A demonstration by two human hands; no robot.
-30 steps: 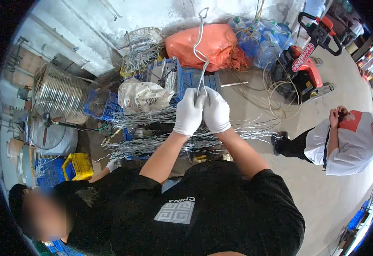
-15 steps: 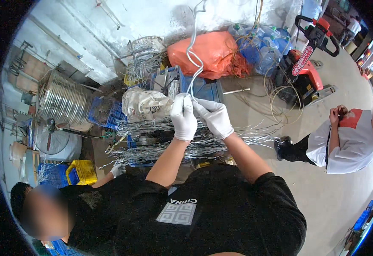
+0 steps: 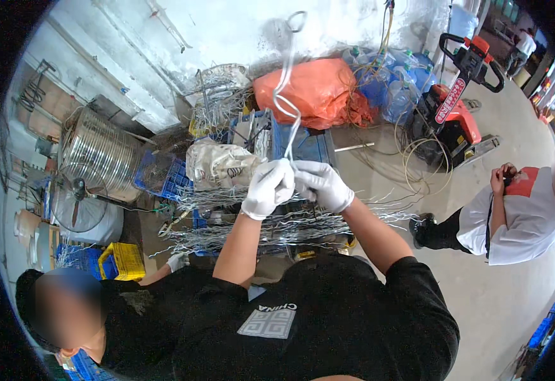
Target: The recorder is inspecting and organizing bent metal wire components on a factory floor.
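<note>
A bent, silvery doubled wire stands up from my gloved fingers, with kinks along its length and a small loop at its top end. My left hand, in a white glove, is closed around the wire's lower end. Right beside it, my right hand, also gloved, pinches at the same end, the fingertips of both hands nearly touching. The exact grip of the right fingers is partly hidden. Below my hands lies a broad pile of wavy silver wires, partly covered by my forearms.
A co-worker's gloved hand is at the pile's left end. Another person in a white shirt stands at right. Around are an orange bag, blue bottles, a red chainsaw, a coiled metal drum and a fan.
Both my hands have come slightly lower in view with the wire. The wire's top loop now shows whole, and my right fingers are bent more closely at the wire's lower end.
</note>
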